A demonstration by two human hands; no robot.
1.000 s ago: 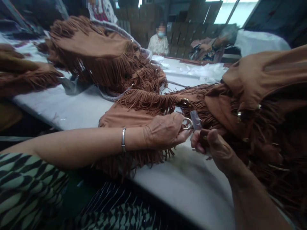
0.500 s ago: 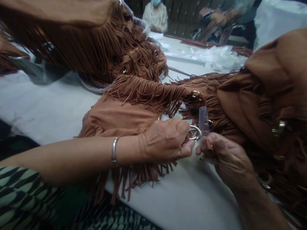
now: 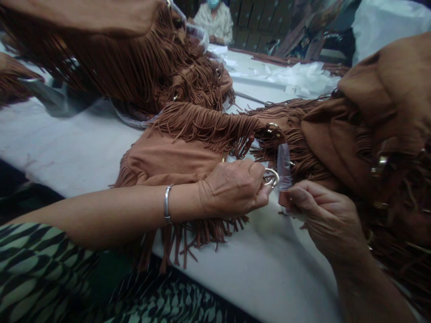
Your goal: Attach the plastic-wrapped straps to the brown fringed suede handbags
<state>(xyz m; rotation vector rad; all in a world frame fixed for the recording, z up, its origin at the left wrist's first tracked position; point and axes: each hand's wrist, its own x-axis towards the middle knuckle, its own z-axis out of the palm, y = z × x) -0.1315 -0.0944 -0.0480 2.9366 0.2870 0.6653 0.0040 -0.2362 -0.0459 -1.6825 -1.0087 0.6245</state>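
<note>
A brown fringed bag (image 3: 175, 157) lies on the white table in front of me, its fringe hanging over the near edge. My left hand (image 3: 235, 188) rests across the bag, fingers closed around a metal ring (image 3: 272, 177) at its end. Just to the right, my right hand (image 3: 323, 211) pinches a brown leather strap end (image 3: 284, 198). A clear plastic sleeve (image 3: 283, 166) covers this strap and stands up from my fingertips. Ring and strap are close together but apart.
Fringed brown bags are heaped at the back left (image 3: 134, 58) and on the right (image 3: 377, 103). White paper scraps (image 3: 299, 78) lie on the far side of the table (image 3: 84, 152). Across it is a person in a pale top (image 3: 215, 24).
My right hand has turned so the strap end now shows below the plastic sleeve. The left hand keeps its hold on the ring; the view has shifted slightly.
</note>
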